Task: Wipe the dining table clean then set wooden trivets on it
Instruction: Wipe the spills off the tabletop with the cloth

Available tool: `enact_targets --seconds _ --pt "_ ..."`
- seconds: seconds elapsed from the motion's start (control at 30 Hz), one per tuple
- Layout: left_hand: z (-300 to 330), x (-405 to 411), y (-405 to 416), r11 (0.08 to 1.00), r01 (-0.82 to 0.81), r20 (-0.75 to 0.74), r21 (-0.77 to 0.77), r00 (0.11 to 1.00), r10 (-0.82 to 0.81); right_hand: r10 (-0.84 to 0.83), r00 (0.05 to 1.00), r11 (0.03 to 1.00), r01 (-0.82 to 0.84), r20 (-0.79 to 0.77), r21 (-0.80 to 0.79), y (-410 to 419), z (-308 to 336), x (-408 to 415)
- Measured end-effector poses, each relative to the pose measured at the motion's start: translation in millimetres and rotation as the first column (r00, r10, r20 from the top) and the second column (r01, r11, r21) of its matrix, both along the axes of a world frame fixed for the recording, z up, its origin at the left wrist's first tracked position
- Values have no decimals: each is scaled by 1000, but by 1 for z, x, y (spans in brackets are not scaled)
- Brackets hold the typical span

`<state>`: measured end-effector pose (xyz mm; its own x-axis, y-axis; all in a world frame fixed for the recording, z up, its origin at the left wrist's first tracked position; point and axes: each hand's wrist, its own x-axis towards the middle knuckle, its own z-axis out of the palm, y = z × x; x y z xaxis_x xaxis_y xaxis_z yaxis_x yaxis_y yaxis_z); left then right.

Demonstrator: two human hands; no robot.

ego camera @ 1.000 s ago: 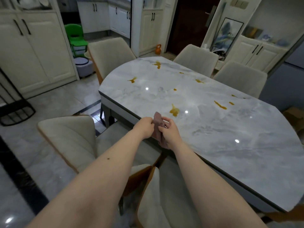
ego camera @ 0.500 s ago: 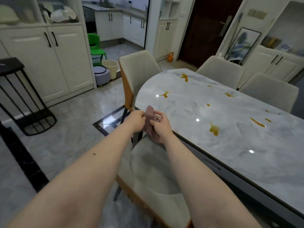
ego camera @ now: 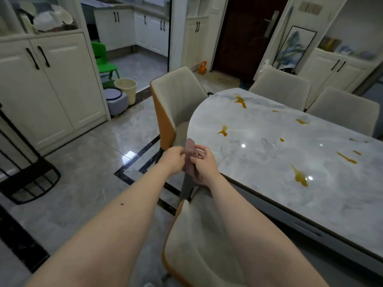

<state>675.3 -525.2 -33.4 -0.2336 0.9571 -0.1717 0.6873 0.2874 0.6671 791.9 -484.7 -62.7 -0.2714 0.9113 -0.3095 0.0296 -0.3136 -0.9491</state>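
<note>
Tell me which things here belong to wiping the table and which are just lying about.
Job:
cloth, held by left hand and right hand
dining table
orange spills

Lying about:
green chair
cream bin
orange jug

The crumpled cloth (ego camera: 190,156) I pinch between my left hand (ego camera: 173,158) and right hand (ego camera: 204,164) is a dull mauve-brown. The oval marble-look table top (ego camera: 269,162) is pale grey with white veining, spotted with amber-yellow spills (ego camera: 299,176). The padded chair (ego camera: 176,108) is beige with an orange back, the plastic child's chair (ego camera: 102,61) bright green.
</note>
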Motion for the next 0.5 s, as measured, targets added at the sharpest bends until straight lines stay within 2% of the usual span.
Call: enact_targets --seconds 0.17,0.3,0.5 --pt "-4 -38 58 997 74 -24 -19 997 -74 -81 997 997 81 9 1 46 -10 -36" --pt "-11 -53 104 990 138 16 -28 990 -137 -139 988 990 137 73 37 81 -9 -47" --pt "-14 -69 169 958 284 44 -34 958 -282 -273 959 962 272 73 19 131 -16 -60"
